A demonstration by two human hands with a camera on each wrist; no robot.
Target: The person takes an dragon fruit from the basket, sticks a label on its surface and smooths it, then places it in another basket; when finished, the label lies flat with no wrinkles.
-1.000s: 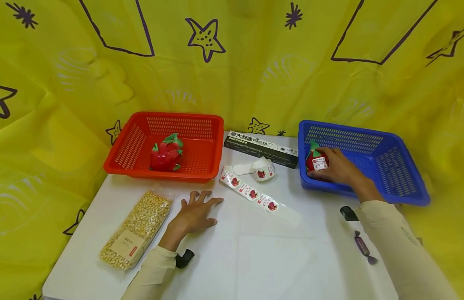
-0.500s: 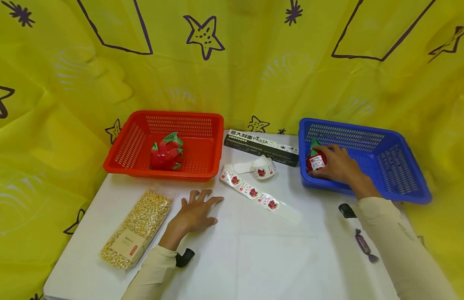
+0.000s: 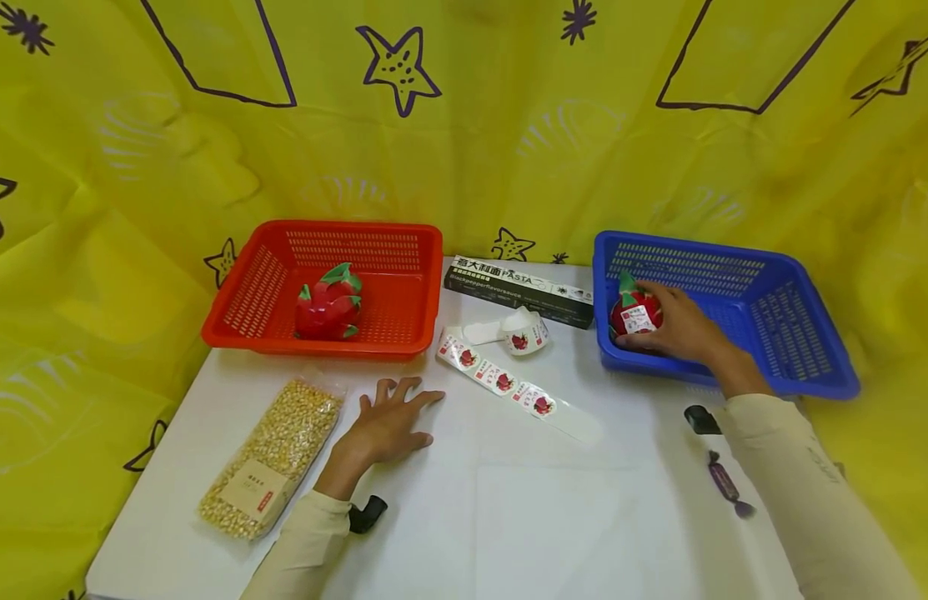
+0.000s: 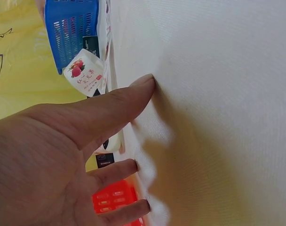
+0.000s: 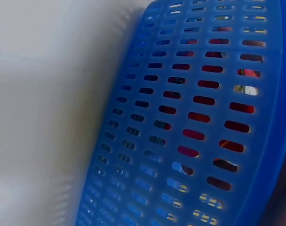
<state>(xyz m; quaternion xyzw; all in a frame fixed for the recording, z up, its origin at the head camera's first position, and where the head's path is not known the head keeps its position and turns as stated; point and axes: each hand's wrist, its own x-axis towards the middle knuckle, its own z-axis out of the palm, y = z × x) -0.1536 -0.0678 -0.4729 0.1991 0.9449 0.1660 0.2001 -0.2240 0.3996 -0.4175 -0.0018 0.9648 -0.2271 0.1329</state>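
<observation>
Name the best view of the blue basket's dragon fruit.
Head: the dragon fruit shows clearly, though partly behind the right hand. Right wrist: only red glimpses through slots in the blue basket. Left wrist: too indistinct to tell.

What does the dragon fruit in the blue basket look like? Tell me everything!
The dragon fruit is red and roundish, with a green leafy tip pointing toward the back. A white label with red and dark print faces us, too small to read. It sits at the left end of the blue basket, and the person's right hand grips it from the right. I can't tell if it's real or a toy.
</observation>
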